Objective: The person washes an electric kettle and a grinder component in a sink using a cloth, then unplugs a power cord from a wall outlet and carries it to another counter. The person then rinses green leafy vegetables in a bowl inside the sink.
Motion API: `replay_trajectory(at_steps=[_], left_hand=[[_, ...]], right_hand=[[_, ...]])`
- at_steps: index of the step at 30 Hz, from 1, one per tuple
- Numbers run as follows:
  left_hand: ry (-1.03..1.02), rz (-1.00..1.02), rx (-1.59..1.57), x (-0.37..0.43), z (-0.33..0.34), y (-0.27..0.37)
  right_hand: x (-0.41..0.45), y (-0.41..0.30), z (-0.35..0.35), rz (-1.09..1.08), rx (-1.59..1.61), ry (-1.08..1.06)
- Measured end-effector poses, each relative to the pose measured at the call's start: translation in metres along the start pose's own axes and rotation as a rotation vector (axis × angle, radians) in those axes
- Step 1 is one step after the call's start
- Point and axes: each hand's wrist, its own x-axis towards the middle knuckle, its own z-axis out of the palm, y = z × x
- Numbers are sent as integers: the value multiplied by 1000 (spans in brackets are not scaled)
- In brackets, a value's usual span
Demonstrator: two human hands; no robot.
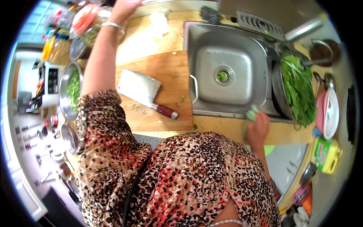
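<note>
My right hand [258, 128] is on the yellow counter [215, 124] by the sink's front edge, gripping a pale green cloth [251, 113] that is blurred. My left hand [128, 8] stretches far to the back, near the window ledge; its fingers are cut off by the picture's top. Beneath my left arm lies a wooden cutting board [175, 68] with green scraps on it. A cleaver [140, 86] with a dark red handle rests flat on this board. To its right sits a steel sink [204, 96], with green bits in the drain [223, 75].
A pan of leafy greens [299, 88] stands right of the sink, under the faucet [303, 29]. A steel bowl of chopped greens [73, 90] is at the left. White crumpled plastic [159, 24] lies behind the board. A yellow jug [326, 155] stands far right.
</note>
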Motion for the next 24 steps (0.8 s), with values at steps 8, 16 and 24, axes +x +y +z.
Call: replay_trajectory(at_steps=[8, 16, 24], left_hand=[[-48, -207, -119, -208, 39, 60], [200, -494, -241, -303, 64, 61], [558, -727, -203, -403, 38, 57]], right_hand=[[-16, 57, -73, 57, -461, -673], [81, 121, 26, -441, -3, -646], [111, 58, 83, -544, 389, -817]])
